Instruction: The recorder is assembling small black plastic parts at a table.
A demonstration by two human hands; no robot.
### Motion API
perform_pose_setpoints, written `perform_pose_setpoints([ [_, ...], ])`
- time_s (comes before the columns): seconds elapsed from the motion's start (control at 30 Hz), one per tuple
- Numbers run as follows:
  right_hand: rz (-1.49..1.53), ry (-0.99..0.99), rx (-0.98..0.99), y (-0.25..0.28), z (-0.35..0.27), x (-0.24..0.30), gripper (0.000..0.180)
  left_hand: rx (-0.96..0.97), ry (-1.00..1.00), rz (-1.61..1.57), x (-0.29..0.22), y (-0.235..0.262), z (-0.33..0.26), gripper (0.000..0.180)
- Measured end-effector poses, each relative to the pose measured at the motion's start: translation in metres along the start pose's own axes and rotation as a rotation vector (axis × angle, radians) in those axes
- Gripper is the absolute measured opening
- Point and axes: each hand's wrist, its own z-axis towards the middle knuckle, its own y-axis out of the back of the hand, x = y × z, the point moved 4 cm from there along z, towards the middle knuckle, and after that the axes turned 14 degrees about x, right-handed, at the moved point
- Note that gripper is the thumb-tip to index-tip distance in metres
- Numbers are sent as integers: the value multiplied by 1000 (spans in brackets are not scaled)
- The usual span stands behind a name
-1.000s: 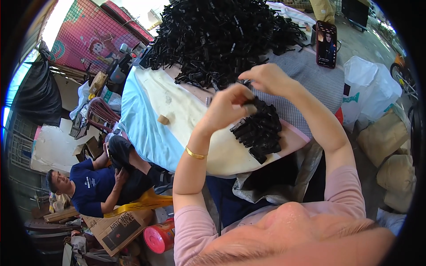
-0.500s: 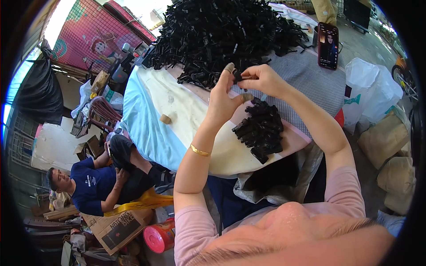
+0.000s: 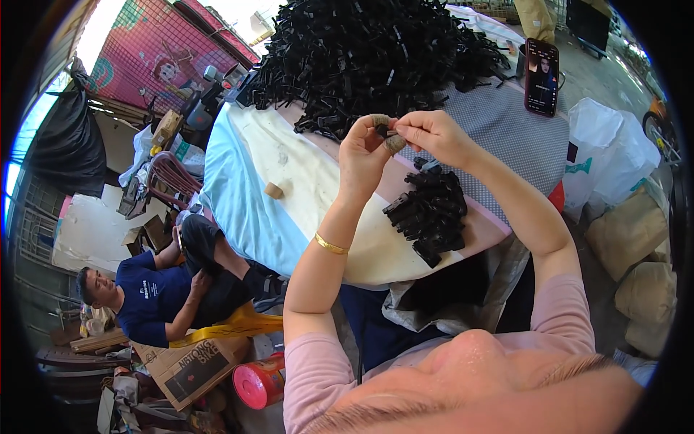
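My left hand [image 3: 363, 158] is closed around a small black plastic piece [image 3: 382, 131], with tan wrapping on its thumb and index finger. From the other side my right hand [image 3: 437, 139] pinches at that piece; whatever lies between its fingertips is too small to make out. Just below both hands, a small heap of black plastic pieces [image 3: 428, 210] lies near the table's front edge. Beyond them rises a large pile of similar black pieces [image 3: 376, 54].
A cloth-covered round table [image 3: 303, 224] bears a small tan roll [image 3: 273, 191]. A phone [image 3: 541, 77] stands at the back right. White plastic bags [image 3: 607, 155] and brown sacks [image 3: 625, 228] are to the right. A seated person [image 3: 155, 296] and a red bucket [image 3: 258, 383] are at left.
My hands have drawn closer together at the fingertips, and the black piece sits deeper in my left hand's grip. The view has shifted slightly.
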Motion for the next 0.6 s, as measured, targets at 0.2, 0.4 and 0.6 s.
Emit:
perform_pose_setpoints([
  [0.2,-23,-3,48,4,-1,3,18,-9,45,77,-2,-2,-1,24],
  [0.4,92,-76,19,-4,-2,6,16,-53,-37,344,-8,-1,-6,19],
  [0.6,242,-141,-7,-1,-2,1,16,-127,-30,497,-12,-7,-5,24],
])
